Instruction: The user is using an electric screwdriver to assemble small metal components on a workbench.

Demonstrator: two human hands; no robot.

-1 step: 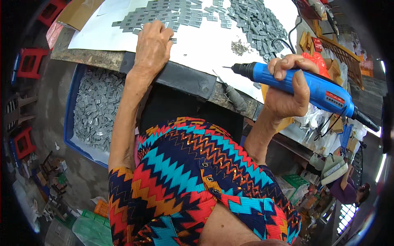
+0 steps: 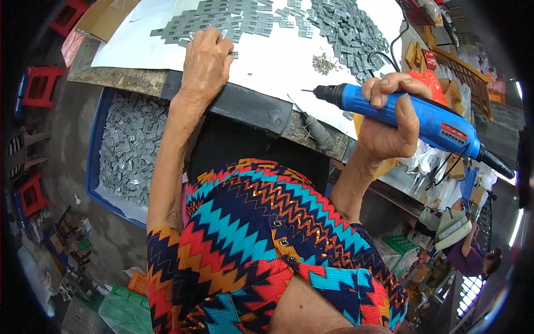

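1. Blue electric screwdriver [image 2: 414, 114]: in the head view it is lying level above the table's near edge, at the right, its bit pointing left towards the white sheet [image 2: 278, 61].
2. Right hand [image 2: 389, 119]: it is gripping the screwdriver's barrel, fingers curled fully round it, thumb lying along the near side.
3. Left hand [image 2: 207, 62]: it is resting palm down on the sheet, fingers bent over small grey metal plates [image 2: 222, 22]; whether it is pinching one cannot be told.
4. Blue tray [image 2: 93, 150]: it is sitting below the table at the left, holding more grey plates.
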